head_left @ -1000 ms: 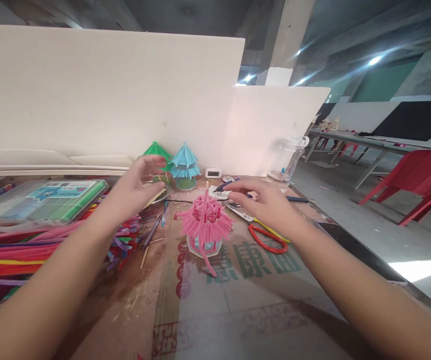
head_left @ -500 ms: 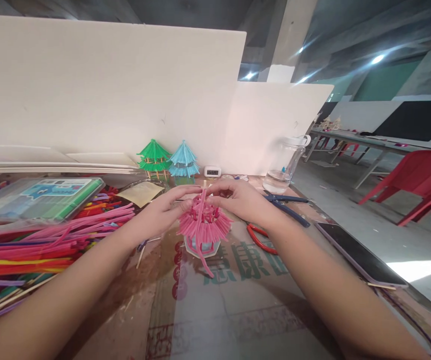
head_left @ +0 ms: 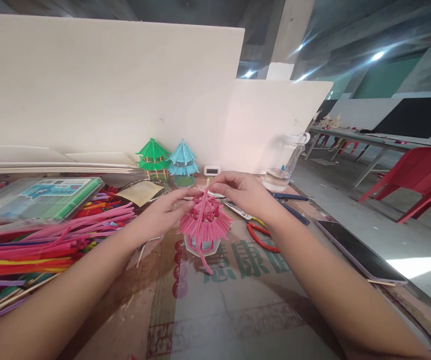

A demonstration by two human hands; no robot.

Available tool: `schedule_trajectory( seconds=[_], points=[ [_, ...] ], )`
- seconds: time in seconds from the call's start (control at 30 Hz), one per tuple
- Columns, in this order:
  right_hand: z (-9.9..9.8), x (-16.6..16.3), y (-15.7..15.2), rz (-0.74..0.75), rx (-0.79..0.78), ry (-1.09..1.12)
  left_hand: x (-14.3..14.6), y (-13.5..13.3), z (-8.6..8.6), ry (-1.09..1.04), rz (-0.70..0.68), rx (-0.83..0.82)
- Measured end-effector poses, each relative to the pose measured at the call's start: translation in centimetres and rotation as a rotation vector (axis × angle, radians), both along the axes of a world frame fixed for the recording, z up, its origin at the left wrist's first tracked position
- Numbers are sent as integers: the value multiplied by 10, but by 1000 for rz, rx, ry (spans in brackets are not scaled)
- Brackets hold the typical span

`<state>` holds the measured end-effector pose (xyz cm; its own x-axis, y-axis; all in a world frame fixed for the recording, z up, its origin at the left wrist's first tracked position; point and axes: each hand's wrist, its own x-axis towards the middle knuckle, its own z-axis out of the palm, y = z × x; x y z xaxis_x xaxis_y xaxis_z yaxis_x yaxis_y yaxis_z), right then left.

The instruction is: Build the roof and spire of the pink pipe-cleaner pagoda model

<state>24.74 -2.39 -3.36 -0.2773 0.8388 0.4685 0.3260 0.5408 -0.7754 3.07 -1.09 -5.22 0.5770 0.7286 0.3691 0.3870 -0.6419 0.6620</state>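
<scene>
A small pink pavilion model (head_left: 205, 227) made of pipe cleaners stands on the cardboard-covered table (head_left: 238, 310), with one loose pink strand hanging down its front. My left hand (head_left: 165, 212) pinches the top left of its roof. My right hand (head_left: 240, 192) pinches the thin stick at the roof's peak. Both hands are closed on the model's top.
A heap of coloured pipe cleaners (head_left: 50, 240) and a plastic case (head_left: 39, 195) lie at the left. Green (head_left: 152, 159) and blue (head_left: 183, 162) pavilion models stand at the back by a white board. Red-handled pliers (head_left: 262, 235), blue pliers (head_left: 290, 202), a glass jar (head_left: 285, 162) and a phone (head_left: 358, 245) lie right.
Both hands came in from apart and closed on the top of the pink model; since half a second ago they have barely shifted.
</scene>
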Motion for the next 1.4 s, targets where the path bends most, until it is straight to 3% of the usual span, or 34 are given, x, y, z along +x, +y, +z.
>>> schedule_trajectory(
  seconds=[0.3,0.63,0.97,1.4],
  points=[
    [1,-4,-2,5,-9,-47,3,-5,3,-55,56,6],
    [0,-5,-1,-4,6,-75,22,-2,41,-75,205,177],
    [3,-6,-7,-41,-5,-94,29,-3,31,-202,198,259],
    [-2,-10,-7,-132,331,-194,33,0,26,-216,206,322]
  ],
)
